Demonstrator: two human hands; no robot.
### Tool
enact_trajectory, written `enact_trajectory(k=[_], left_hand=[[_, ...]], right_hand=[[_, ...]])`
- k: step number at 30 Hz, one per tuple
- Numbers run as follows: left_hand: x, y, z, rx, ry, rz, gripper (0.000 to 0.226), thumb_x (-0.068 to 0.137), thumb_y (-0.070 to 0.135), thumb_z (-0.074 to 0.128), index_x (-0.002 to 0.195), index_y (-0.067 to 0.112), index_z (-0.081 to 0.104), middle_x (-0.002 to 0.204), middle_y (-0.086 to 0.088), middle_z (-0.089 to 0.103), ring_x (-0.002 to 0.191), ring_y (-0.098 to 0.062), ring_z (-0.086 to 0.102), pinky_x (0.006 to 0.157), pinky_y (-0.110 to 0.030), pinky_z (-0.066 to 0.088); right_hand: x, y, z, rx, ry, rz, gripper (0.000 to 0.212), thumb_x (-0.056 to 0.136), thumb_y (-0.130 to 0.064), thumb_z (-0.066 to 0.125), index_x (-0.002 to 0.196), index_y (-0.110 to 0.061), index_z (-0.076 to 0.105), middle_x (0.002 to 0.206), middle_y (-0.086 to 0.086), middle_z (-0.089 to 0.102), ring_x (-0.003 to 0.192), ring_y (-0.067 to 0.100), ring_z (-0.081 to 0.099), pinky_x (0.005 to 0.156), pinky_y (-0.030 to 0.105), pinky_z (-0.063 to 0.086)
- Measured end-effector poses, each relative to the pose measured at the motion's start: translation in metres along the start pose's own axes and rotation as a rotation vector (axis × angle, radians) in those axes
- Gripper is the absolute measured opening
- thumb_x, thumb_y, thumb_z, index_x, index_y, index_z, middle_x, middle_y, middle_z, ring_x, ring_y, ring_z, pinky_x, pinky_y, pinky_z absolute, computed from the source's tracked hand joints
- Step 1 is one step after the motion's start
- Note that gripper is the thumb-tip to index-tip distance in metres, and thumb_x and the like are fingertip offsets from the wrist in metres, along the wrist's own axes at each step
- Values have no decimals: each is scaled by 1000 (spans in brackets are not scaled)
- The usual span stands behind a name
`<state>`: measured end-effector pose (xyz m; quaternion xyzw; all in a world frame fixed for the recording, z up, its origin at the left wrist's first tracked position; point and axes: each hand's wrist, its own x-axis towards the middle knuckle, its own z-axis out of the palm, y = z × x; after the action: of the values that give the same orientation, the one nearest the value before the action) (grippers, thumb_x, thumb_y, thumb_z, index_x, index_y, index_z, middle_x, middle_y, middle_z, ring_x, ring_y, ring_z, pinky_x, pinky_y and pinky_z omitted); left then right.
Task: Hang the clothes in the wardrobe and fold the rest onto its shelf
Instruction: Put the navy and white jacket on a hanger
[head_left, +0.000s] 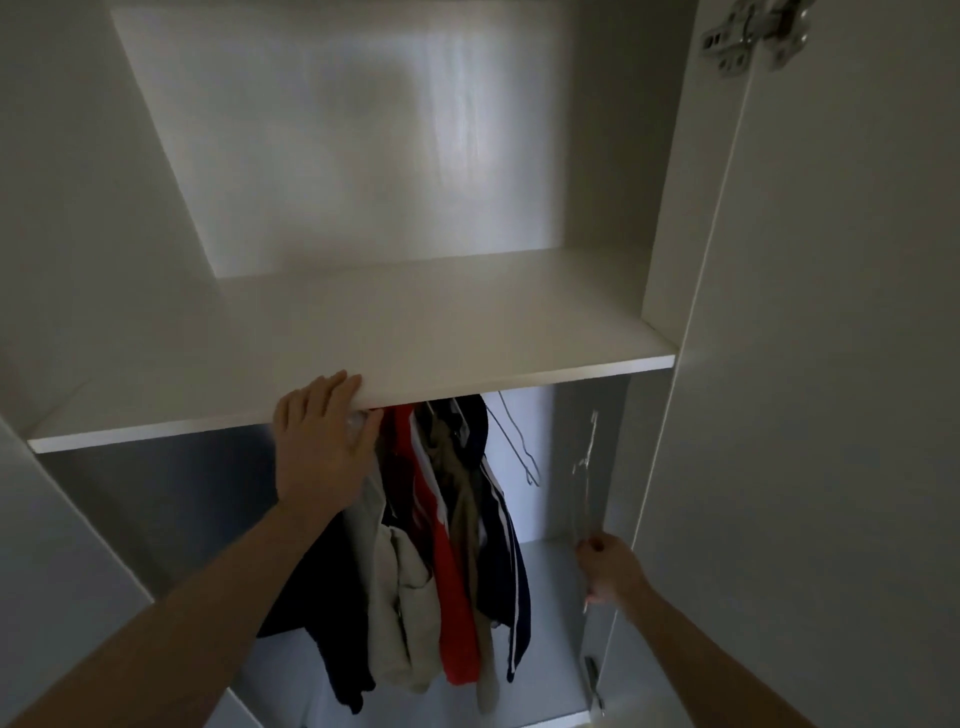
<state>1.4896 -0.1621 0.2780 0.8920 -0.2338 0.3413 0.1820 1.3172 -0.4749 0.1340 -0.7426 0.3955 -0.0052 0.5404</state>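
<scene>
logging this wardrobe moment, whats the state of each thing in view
shelf: bare on top
hung clothes: bunched together on hangers under the shelf
empty wire hanger: hanging free, right of the clothes
clear hangers: upright, held from below
wardrobe door: open
left hand: fingers straight, resting against the shelf edge and clothes
right hand: grips the clear hangers

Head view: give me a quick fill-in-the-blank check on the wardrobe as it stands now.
1. The left hand reaches under the front edge of the ____.
2. The right hand grips a bare wire ____.
3. Between the cream garment and the olive garment hangs a ____ one.
4. The shelf above the clothes holds ____ folded clothes.

Missing words: shelf; hanger; red; no
</scene>
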Motion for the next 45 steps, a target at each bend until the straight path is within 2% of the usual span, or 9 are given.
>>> enact_trajectory(k=[3, 7, 10, 13, 19, 24, 34, 40, 45], left_hand=[[-10, -3, 7, -97, 69, 32, 54, 93, 37, 53, 143, 14, 52, 149, -8, 51, 138, -34, 43, 127, -48, 12], [-25, 5, 4, -276, 89, -19, 60, 84, 30, 59, 141, 12, 54, 153, -10, 46, 148, -34, 33, 127, -46, 17], [-50, 14, 0, -434, 29, -26, 26, 83, 21, 67, 109, 19, 70, 158, -9, 41, 151, -31, 30, 126, -39, 21], [-96, 27, 8, -584, -215, -54, 13, 85, 21, 72, 98, 19, 71, 137, -9, 56, 129, -31, 51, 113, -52, 41], [-223, 21, 24, -794, -769, 23, 36, 78, 12, 84, 93, 36, 63, 116, 21, 60, 112, -7, 58, 100, -16, 40], [-256, 6, 28, -767, -1092, 82, 26, 77, 27, 75, 102, 25, 69, 109, 9, 67, 107, -13, 63, 96, -32, 48], [-265, 101, 6, -868, -1158, 332, 79, 85, 26, 81, 150, 35, 38, 141, 18, 37, 126, -4, 41, 105, -35, 40], [-330, 198, -75, -832, -1240, 649, 5, 94, 29, 71, 97, 26, 73, 103, 10, 71, 101, -15, 65, 85, -31, 48], [-428, 260, -158, -901, -1375, 601, 33, 91, 33, 75, 65, 14, 65, 54, 7, 59, 60, -16, 57, 61, -31, 43]], right_hand=[[-28, 16, -15, -49, -16, -36, 26, 101, -9, 46, 88, -6, 68, 78, 11, 67, 51, 17, 57, 50, 24, 47], [-70, 34, -31, -39, -58, -20, 27, 104, -13, 47, 89, -11, 69, 81, 8, 67, 47, 10, 56, 43, 21, 45], [-108, 44, -36, -47, -87, -36, 27, 104, -13, 48, 88, -10, 71, 78, 6, 67, 43, 6, 54, 44, 21, 45], [-150, 51, -39, -44, -96, -43, 27, 104, -15, 49, 91, -6, 71, 77, 7, 67, 49, 13, 56, 47, 24, 45], [-249, 70, -31, 12, -48, 9, 27, 107, -19, 48, 96, -13, 72, 81, -2, 69, 64, 12, 64, 61, 26, 51], [-346, 93, -5, -23, 97, 42, 31, 107, -15, 43, 99, -24, 72, 79, -3, 66, 66, 19, 65, 63, 35, 56], [-535, 157, 16, 42, 530, 91, 29, 99, -22, 51, 96, -36, 76, 61, -9, 46, 58, 6, 41, 57, 24, 33], [-667, 214, 24, 135, 892, 166, 32, 82, -37, 46, 85, -31, 78, 69, 19, 57, 62, 28, 47, 62, 35, 38], [-797, 289, 48, 114, 1088, 340, 24, 97, -24, 57, 83, -33, 75, 64, 10, 60, 57, 24, 52, 57, 37, 40]])
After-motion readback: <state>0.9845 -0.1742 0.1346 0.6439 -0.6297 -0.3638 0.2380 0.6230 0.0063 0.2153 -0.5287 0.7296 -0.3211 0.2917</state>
